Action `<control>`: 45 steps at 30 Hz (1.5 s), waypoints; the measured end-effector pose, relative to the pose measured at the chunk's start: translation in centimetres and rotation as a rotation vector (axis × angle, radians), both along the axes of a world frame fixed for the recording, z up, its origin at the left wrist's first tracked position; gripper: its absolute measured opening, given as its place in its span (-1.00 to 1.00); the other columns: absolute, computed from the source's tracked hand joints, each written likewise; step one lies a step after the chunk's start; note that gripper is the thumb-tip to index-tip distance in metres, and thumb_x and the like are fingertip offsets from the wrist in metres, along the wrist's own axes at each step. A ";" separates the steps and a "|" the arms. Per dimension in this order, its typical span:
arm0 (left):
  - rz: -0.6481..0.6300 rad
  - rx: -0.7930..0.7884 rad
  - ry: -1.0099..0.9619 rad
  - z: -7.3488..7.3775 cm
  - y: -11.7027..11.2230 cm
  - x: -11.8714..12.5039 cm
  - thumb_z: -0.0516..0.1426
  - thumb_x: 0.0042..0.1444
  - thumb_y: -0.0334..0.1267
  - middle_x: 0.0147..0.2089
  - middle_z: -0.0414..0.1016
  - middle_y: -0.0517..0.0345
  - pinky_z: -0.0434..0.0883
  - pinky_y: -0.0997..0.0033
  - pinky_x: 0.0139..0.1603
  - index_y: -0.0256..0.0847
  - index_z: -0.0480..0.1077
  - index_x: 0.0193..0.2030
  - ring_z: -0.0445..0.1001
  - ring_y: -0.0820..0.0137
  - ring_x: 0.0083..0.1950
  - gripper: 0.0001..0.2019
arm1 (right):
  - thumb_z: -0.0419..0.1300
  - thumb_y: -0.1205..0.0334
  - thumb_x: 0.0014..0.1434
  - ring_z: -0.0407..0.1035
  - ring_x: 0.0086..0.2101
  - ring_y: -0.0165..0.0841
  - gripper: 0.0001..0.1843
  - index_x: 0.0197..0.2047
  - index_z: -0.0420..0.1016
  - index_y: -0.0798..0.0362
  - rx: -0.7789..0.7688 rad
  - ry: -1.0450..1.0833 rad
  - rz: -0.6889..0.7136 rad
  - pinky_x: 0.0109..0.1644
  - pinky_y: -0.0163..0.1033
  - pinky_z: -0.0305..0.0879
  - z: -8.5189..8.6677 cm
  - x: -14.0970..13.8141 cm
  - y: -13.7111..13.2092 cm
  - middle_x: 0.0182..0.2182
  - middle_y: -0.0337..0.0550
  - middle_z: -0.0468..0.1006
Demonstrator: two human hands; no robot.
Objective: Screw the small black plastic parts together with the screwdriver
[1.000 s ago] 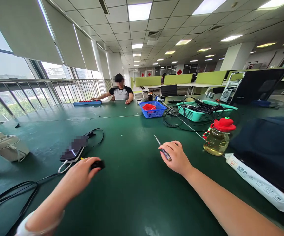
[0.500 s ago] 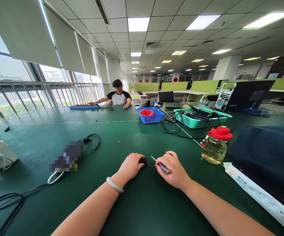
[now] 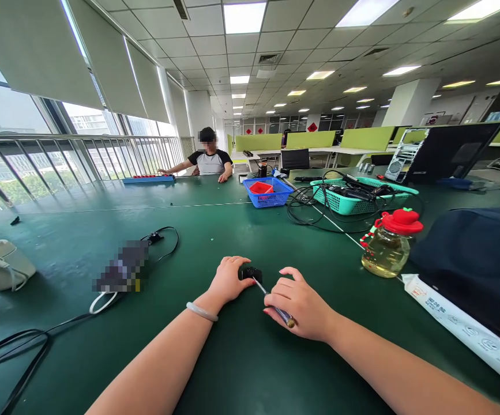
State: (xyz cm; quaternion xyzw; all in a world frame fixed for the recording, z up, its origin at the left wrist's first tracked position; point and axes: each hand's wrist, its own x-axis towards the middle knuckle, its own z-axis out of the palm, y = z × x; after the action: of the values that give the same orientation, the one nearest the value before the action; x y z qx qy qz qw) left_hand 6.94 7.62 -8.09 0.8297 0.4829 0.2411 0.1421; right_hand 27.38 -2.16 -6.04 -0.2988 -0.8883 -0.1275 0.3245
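1. The right hand [image 3: 297, 305] is grasping a screwdriver [image 3: 285, 317], its fingers curling around the handle.
2. Just beyond, the left hand [image 3: 228, 279] is holding a black object [image 3: 250, 272] in its fingers at the green worktop [image 3: 250, 357]; the screwdriver's tip is pointing at it, contact being unclear.
3. Farther out, rightward, a red-lidded jar [image 3: 386, 253] is standing.
4. At the far edge, another person [image 3: 210, 162] is sitting.

1 pale bangle [image 3: 202, 312] (left wrist [image 3: 211, 300]), bare forearms [image 3: 383, 354]
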 end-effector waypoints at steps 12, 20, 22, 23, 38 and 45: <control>0.017 0.036 0.057 0.0 -0.1 0.0 0.32 0.00 -0.10 0.12 0.49 0.01 0.23 0.02 0.30 -0.15 0.54 -0.07 0.26 0.10 0.25 -0.66 | 0.12 0.35 0.19 0.29 -0.38 -0.38 -0.88 -0.27 0.46 -0.05 -0.060 -0.180 -0.084 0.23 0.01 -0.01 -0.5 0.0 0.3 -0.44 -0.28 0.46; 0.007 0.077 0.091 0.3 -0.4 0.2 0.31 0.01 -0.15 0.10 0.50 0.00 0.22 0.01 0.30 -0.18 0.53 -0.11 0.25 0.10 0.24 -0.70 | 0.20 0.39 -0.04 0.29 -0.34 -0.29 -0.80 -0.29 0.45 -0.02 -0.056 -0.441 -0.123 0.22 0.16 -0.01 0.1 -0.4 -0.3 -0.38 -0.19 0.48; 0.004 0.090 0.099 0.4 -0.5 0.3 0.31 0.01 -0.15 0.10 0.50 -0.01 0.24 0.01 0.28 -0.18 0.52 -0.13 0.26 0.09 0.23 -0.71 | 0.21 0.36 -0.01 0.29 -0.33 -0.28 -0.84 -0.29 0.46 -0.02 -0.058 -0.464 -0.137 0.23 0.18 -0.01 0.2 -0.7 -0.6 -0.37 -0.17 0.48; 0.005 0.094 0.102 0.5 -0.6 0.3 0.31 0.01 -0.14 0.10 0.50 -0.01 0.24 0.01 0.28 -0.17 0.52 -0.13 0.26 0.09 0.23 -0.71 | 0.22 0.35 0.00 0.30 -0.33 -0.27 -0.85 -0.30 0.46 -0.01 -0.055 -0.471 -0.145 0.23 0.18 0.00 0.2 -0.9 -0.7 -0.37 -0.17 0.49; 0.004 0.097 0.114 0.4 -0.6 0.4 0.31 0.02 -0.13 0.01 0.51 -0.03 0.29 0.06 0.23 -0.20 0.46 -0.15 0.28 0.09 0.21 -0.71 | 0.22 0.29 0.11 0.36 -0.31 -0.27 -0.95 -0.30 0.49 0.00 -0.094 -0.374 -0.159 0.22 0.17 0.02 -0.6 -1.2 -0.4 -0.34 -0.15 0.53; 0.003 0.080 0.105 0.2 -0.5 0.3 0.31 0.01 -0.10 0.02 0.52 -0.03 0.27 0.03 0.24 -0.21 0.46 -0.15 0.28 0.08 0.21 -0.68 | 0.15 0.19 0.27 0.42 -0.34 -0.36 -0.88 -0.22 0.51 -0.04 -0.312 0.079 -0.107 0.14 0.01 0.12 -0.5 -0.4 0.2 -0.37 -0.24 0.57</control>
State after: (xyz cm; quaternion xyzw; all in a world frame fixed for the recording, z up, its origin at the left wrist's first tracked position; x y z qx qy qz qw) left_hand 7.22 7.11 -7.87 0.8456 0.4809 0.2165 0.0826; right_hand 26.96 -1.94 -6.59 -0.3972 -0.8667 0.0068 0.3017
